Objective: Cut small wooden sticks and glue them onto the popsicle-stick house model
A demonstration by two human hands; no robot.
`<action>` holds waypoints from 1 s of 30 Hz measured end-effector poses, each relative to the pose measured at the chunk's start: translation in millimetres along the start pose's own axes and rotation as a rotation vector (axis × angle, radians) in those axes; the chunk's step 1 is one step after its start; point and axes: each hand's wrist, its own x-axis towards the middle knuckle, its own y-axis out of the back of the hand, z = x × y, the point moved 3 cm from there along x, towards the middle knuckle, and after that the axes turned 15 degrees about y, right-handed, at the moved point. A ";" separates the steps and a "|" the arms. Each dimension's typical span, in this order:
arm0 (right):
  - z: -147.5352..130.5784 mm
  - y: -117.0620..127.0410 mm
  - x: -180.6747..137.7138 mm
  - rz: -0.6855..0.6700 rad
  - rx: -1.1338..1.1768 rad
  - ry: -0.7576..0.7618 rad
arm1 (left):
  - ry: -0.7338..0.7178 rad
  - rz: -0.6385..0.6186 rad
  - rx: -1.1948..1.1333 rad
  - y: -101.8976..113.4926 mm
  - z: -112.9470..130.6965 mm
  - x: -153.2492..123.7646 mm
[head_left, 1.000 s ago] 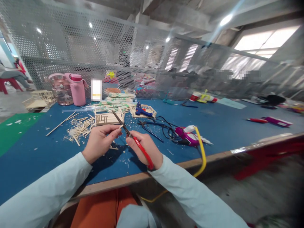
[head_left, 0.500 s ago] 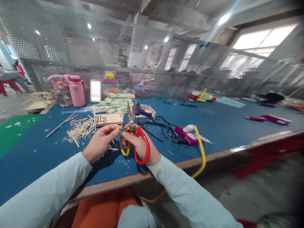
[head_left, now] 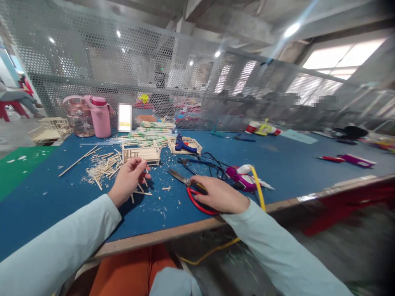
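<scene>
My left hand is closed in a pinch on a short wooden stick, just in front of a small wooden stick model with railings. My right hand is low over the table, fingers closed on the scissors with red and yellow handles. The blades point left and look almost closed. Loose sticks lie beneath my left hand. Left of it is a heap of cut sticks and shavings.
A blue glue gun rests on another wooden frame. Right of the scissors lies a purple-and-white tool with black cables and a yellow strap. A pink bottle and bundled sticks stand near the mesh partition.
The scissors have gone from upright between my hands down to the right, onto or near the table, with my right hand. My left hand has shifted slightly left, keeping the stick.
</scene>
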 end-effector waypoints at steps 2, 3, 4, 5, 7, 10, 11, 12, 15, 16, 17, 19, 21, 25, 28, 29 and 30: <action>-3.9 5.8 2.1 0.022 -0.031 0.032 | 0.003 -0.041 0.045 -3.8 -2.5 -0.8; -7.4 9.4 5.5 0.063 -0.028 0.039 | -0.010 -0.059 0.073 -5.3 -3.9 -0.7; -12.1 12.6 10.9 0.119 0.000 0.052 | -0.025 -0.077 0.104 -6.3 -5.7 -0.1; -17.9 14.7 18.5 0.177 0.053 0.077 | -0.037 -0.093 0.133 -6.9 -7.6 1.0; -31.5 14.4 40.4 0.256 0.215 0.148 | -0.049 -0.104 0.167 -6.2 -11.1 4.2; -50.2 7.3 83.4 0.301 0.442 0.269 | -0.076 -0.072 0.173 -0.8 -11.8 9.8; -54.9 4.0 97.7 0.288 0.510 0.310 | -0.087 -0.053 0.171 1.9 -10.5 11.5; -58.5 0.5 110.8 0.271 0.589 0.347 | -0.093 -0.031 0.172 4.9 -8.7 12.8; -62.9 -9.5 138.1 0.280 0.807 0.384 | -0.094 0.055 0.256 16.0 -0.7 14.5; -62.6 -13.4 143.1 0.298 0.869 0.358 | -0.111 0.102 0.329 20.6 3.1 14.4; -62.1 -18.1 146.5 0.314 0.928 0.310 | -0.154 0.164 0.418 25.6 8.0 14.1; -61.0 -28.8 150.3 0.341 1.039 0.177 | -0.316 0.354 0.551 37.5 20.7 13.9; -61.9 -38.9 153.4 0.369 1.126 0.070 | -0.511 0.568 0.504 50.9 34.7 16.0; -64.9 -50.1 164.1 0.499 1.230 -0.050 | -0.604 0.515 0.380 61.5 52.7 42.6; -64.6 -53.9 171.6 0.581 1.259 -0.127 | -0.511 0.364 0.373 58.0 55.2 64.2; -64.0 -54.5 172.9 0.608 1.250 -0.135 | -0.483 0.342 0.355 57.0 54.0 68.1; -63.5 -55.1 173.6 0.629 1.239 -0.138 | -0.465 0.324 0.342 55.9 52.3 70.3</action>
